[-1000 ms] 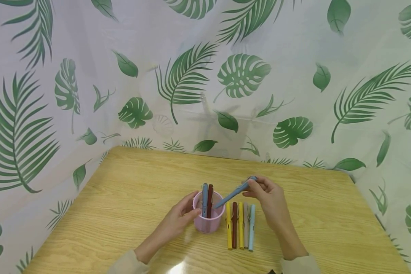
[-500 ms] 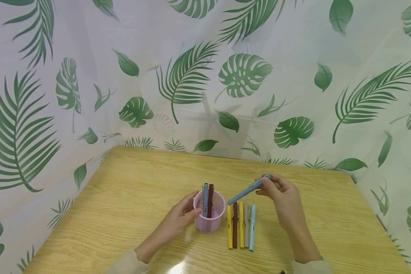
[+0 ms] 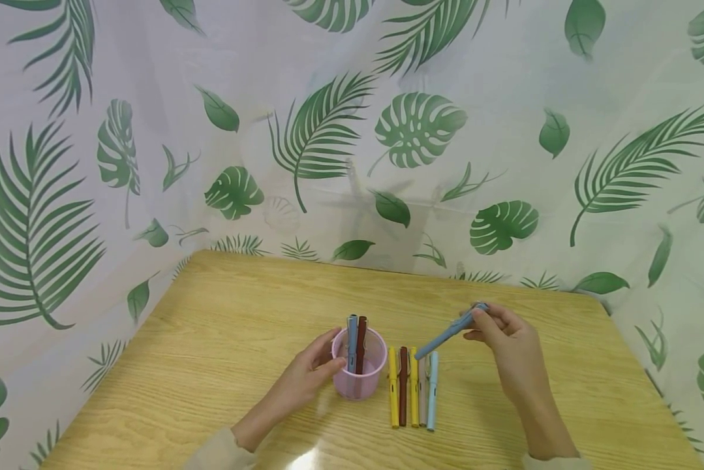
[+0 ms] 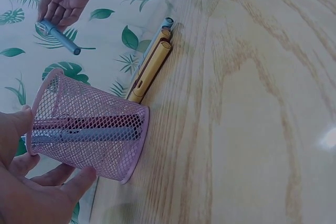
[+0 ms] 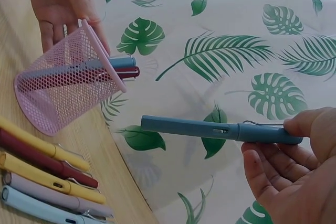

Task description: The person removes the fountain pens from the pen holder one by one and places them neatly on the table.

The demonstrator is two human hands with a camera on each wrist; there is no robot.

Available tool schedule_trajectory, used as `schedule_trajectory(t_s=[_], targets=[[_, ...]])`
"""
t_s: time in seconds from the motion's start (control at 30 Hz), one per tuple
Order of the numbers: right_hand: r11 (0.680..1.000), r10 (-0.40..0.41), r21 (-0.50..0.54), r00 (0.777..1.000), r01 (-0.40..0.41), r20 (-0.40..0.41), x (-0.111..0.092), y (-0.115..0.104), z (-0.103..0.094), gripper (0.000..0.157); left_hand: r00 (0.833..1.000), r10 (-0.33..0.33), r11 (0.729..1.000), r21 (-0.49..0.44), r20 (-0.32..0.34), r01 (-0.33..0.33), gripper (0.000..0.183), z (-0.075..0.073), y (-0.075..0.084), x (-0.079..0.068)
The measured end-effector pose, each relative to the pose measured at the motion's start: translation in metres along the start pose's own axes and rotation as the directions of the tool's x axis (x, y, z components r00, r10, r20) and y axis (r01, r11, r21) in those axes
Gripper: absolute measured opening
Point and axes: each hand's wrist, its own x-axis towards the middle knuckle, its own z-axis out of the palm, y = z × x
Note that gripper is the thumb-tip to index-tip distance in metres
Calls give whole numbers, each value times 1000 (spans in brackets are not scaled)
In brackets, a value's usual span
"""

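My left hand (image 3: 309, 367) grips the near-left side of a pink mesh pen cup (image 3: 359, 388), its thumb at the rim. Inside the cup stand a blue pen (image 3: 352, 339) and a dark red pen (image 3: 361, 343). To the right, my right hand (image 3: 511, 346) pinches another blue pen (image 5: 199, 128) by its clip end, between thumb and fingers. That pen tilts, its lower end pointing left and overlapping the row of pens in the head view. In the left wrist view, the held pen (image 4: 59, 38) hangs above the table, apart from the cup.
Right of the cup several pens lie side by side on the wooden table (image 3: 258, 294): a yellow pen (image 3: 393, 388), a dark red pen (image 3: 402, 391), a second yellow pen (image 3: 413, 391), a greyish pen (image 3: 423, 398) and a light blue pen (image 3: 432, 395). A leaf-patterned sheet (image 3: 328, 228) hangs behind.
My right hand has moved to the right with the blue pen, whose lower end went from over the cup to above the row of pens. My left hand and the cup stay put.
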Motion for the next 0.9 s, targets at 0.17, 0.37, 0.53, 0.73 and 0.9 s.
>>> schedule_trajectory(t_s=[0.17,0.37,0.53,0.73,0.9], targets=[[1000,3,-3,1000,-3,-5,-2,0,-9,24,1000,-4,1000,-4,-1,4,62,0,1,0],[1000,15,2,1000,-15,-25,-5,0,-20,21,1000,0,1000,-9,5,0,63,0,1,0],[1000,15,22,999,-15,-37,-6,1,-28,16,1000,1,1000,-4,7,-1,62,0,1,-1],[999,48,-22,998,-49,-45,-8,0,-36,19,1000,13,1000,-21,0,-13,61,0,3,0],[997,63,-41,997,-65,-53,-11,0,-43,21,1000,23,999,-38,-10,-23,61,1,6,0]])
